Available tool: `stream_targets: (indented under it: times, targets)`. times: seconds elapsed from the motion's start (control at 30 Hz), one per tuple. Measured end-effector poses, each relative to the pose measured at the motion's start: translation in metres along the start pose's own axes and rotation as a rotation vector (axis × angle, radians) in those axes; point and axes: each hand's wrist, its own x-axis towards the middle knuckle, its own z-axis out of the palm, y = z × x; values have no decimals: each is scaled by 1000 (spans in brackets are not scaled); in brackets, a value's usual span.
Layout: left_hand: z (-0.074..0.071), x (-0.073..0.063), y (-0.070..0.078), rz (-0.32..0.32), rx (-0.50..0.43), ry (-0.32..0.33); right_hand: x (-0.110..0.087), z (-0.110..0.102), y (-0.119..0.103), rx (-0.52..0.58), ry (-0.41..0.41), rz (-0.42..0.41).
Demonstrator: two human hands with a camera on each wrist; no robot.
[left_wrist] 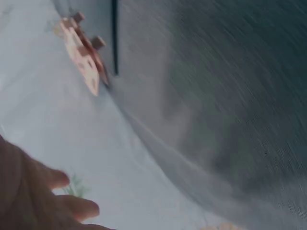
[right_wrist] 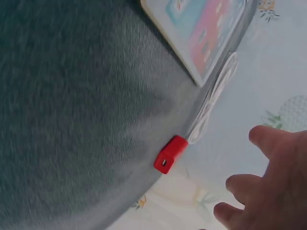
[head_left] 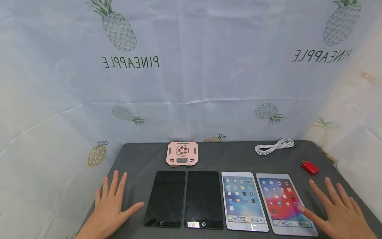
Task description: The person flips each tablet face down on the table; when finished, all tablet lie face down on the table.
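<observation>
My left hand (head_left: 108,205) is spread at the left side of the grey table, holding nothing, beside a dark-screened tablet (head_left: 165,197). A second dark tablet (head_left: 204,197) lies just right of that one. Two white-framed tablets with lit home screens, one with a blue screen (head_left: 243,199) and one with a red and blue screen (head_left: 282,202), continue the row. With fingers spread, my right hand (head_left: 343,212) is at the far right. Its thumb overlaps the last tablet's edge in the head view; whether they touch I cannot tell. Both wrist views show fingers apart from any object.
A pink folding stand (head_left: 182,153) lies behind the dark tablets. Toward the back right are a bundled white cable (head_left: 275,146) and a red charger plug (head_left: 310,167), prongs pointing up-left. Pineapple-printed cloth (head_left: 191,73) hangs behind and beside the grey table (head_left: 226,156).
</observation>
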Motion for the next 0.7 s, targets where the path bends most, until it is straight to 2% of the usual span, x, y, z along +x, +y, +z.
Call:
stream_targets:
  times: [0.13,0.2,0.3,0.37,0.43,0.53,0.63,0.7]
  targets:
    - [5,10,23,54,-28,29,3,-2,0,9,-14,-40]
    - [9,15,39,87,-26,55,5,-3,-1,35,-33,-57]
    - [19,24,70,123,-58,67,7,-4,-4,102,-81,-51]
    - [27,30,96,140,-122,58,7,-4,-7,148,-98,-40]
    - [35,35,122,160,-214,31,7,-5,-12,180,-94,-40]
    - [50,42,160,241,-371,-19,7,-6,-19,203,-67,-51]
    - [64,49,197,340,-506,-110,7,-7,-25,218,-47,-63]
    - [74,52,220,390,-562,-175,7,-7,-30,225,-47,-60]
